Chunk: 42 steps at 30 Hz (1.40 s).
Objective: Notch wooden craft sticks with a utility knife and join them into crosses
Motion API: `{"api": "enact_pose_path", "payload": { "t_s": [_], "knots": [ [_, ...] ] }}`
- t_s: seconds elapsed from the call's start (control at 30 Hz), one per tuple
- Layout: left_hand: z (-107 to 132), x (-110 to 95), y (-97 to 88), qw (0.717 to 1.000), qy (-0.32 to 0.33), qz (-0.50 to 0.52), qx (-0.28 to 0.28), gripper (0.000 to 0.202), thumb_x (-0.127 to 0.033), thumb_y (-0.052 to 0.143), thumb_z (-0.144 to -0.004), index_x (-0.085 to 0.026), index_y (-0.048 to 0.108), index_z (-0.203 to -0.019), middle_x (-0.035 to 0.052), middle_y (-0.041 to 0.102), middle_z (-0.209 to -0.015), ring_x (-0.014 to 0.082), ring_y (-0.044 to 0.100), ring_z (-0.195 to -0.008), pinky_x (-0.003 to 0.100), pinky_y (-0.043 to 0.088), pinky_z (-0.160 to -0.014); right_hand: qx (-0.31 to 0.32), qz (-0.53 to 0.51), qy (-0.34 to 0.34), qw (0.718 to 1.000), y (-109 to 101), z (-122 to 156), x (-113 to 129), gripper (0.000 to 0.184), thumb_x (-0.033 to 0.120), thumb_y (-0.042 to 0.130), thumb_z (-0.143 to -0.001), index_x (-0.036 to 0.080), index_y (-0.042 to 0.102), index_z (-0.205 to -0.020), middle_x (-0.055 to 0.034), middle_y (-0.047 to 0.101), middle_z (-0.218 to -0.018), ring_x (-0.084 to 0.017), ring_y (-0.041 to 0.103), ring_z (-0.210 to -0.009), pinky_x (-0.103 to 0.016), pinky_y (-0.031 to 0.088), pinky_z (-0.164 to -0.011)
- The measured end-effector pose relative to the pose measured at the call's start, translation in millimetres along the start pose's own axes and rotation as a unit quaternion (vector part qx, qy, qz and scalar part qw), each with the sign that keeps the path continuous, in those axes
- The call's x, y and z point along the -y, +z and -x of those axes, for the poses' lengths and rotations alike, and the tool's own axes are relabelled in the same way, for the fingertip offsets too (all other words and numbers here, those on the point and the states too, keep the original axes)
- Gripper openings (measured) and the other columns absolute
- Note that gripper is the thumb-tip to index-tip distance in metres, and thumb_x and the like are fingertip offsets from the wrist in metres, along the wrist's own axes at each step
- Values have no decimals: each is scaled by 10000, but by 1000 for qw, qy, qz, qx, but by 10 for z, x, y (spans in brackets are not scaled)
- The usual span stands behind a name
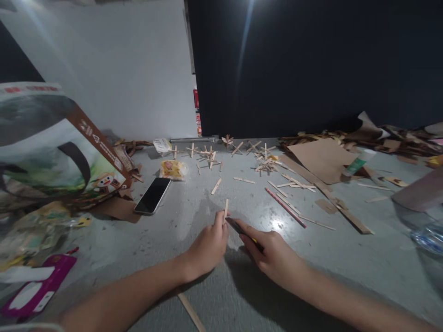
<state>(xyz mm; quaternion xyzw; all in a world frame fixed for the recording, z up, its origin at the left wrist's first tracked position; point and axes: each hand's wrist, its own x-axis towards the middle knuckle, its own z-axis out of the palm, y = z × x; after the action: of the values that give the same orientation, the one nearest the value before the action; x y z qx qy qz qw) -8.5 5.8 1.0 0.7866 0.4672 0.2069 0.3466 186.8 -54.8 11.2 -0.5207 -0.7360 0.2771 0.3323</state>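
In the middle of the head view, my left hand point(212, 244) is closed on a short flat wooden stick point(226, 210) that points upward. My right hand point(277, 256) grips a dark utility knife point(236, 226) with a bit of yellow near the palm. The knife's tip meets the stick close to my left fingertips; whether it cuts into the wood I cannot tell. Beyond my hands lie loose wooden sticks, one point(216, 186) ahead and another point(244, 180) to its right. Small crossed-stick pieces point(211, 157) stand farther back.
A black phone point(152, 196), a yellow snack packet point(173, 169), a large printed bag point(62, 147) and a magenta case point(41, 286) are at left. At right lie a red striped pencil point(285, 207), brown cardboard point(321, 159) and a pinkish cylinder point(420, 191). Another strip point(191, 312) lies near the front.
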Motion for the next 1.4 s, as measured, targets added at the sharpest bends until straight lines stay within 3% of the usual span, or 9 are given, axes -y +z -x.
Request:
{"api": "enact_pose_path", "payload": {
  "t_s": [0.13,0.23,0.37,0.53,0.67,0.87,1.03,1.17,1.4],
  "knots": [
    [4,7,3,1000,-3,-8,6,366,-297,353,-1096,-183,491,-1416,95,733,-848,284,745,-783,347,491,-699,3,7,-3,1000,10,16,-23,532,283,460,-1057,177,641,-1546,-86,783,-768,-167,679,-547,-240,473,-537],
    [7,18,6,1000,3,-17,7,374,-304,338,-1101,-179,488,-1420,125,753,-901,296,758,-828,352,499,-701,53,-80,61,994,5,9,-5,548,385,455,-1073,190,619,-1558,-29,704,-693,-132,587,-437,-222,445,-449],
    [8,20,2,1000,3,-7,9,373,-311,325,-1108,-187,479,-1424,111,745,-880,282,750,-798,345,494,-684,108,-242,164,950,14,-6,43,691,608,541,-1023,218,556,-1593,14,664,-740,-97,547,-389,-206,452,-379],
    [18,3,-2,1000,4,21,-14,318,-275,369,-1089,-204,485,-1377,58,700,-822,250,708,-748,332,476,-678,126,-382,195,894,55,-13,95,903,773,628,-922,213,494,-1617,47,660,-698,-116,576,-385,-221,489,-359],
    [13,-1,-7,998,1,58,-20,283,-263,372,-1081,-211,474,-1340,1,620,-756,215,623,-669,320,441,-665,132,-440,205,864,65,-19,103,919,783,688,-882,207,518,-1578,53,673,-683,-116,570,-361,-215,475,-336],
    [-70,74,4,986,-9,160,-35,114,-318,420,-1064,-237,468,-1127,-75,493,-673,157,498,-600,269,381,-617,76,-415,171,890,101,-19,34,833,797,687,-881,190,570,-1439,59,660,-666,-111,551,-351,-206,427,-332],
    [-105,100,11,968,-7,251,9,318,-537,426,-1068,-232,488,-1001,-102,400,-640,121,356,-544,247,303,-551,1,-359,145,922,110,-42,-9,616,779,627,-935,196,641,-1135,70,577,-678,-83,483,-399,-206,388,-380],
    [-86,70,-23,974,7,223,38,405,-593,454,-1051,-212,537,-941,-94,391,-622,120,351,-557,256,287,-562,-67,-269,133,951,50,-71,4,525,702,677,-929,189,672,-1043,99,405,-606,-90,365,-465,-226,310,-443],
    [-67,38,-51,983,26,178,34,423,-533,394,-1072,-242,394,-764,-67,410,-620,127,377,-584,287,309,-612,-89,-233,128,960,34,-119,-12,492,686,675,-911,207,657,-1027,90,389,-615,-115,375,-511,-243,320,-478]
  ]
}}
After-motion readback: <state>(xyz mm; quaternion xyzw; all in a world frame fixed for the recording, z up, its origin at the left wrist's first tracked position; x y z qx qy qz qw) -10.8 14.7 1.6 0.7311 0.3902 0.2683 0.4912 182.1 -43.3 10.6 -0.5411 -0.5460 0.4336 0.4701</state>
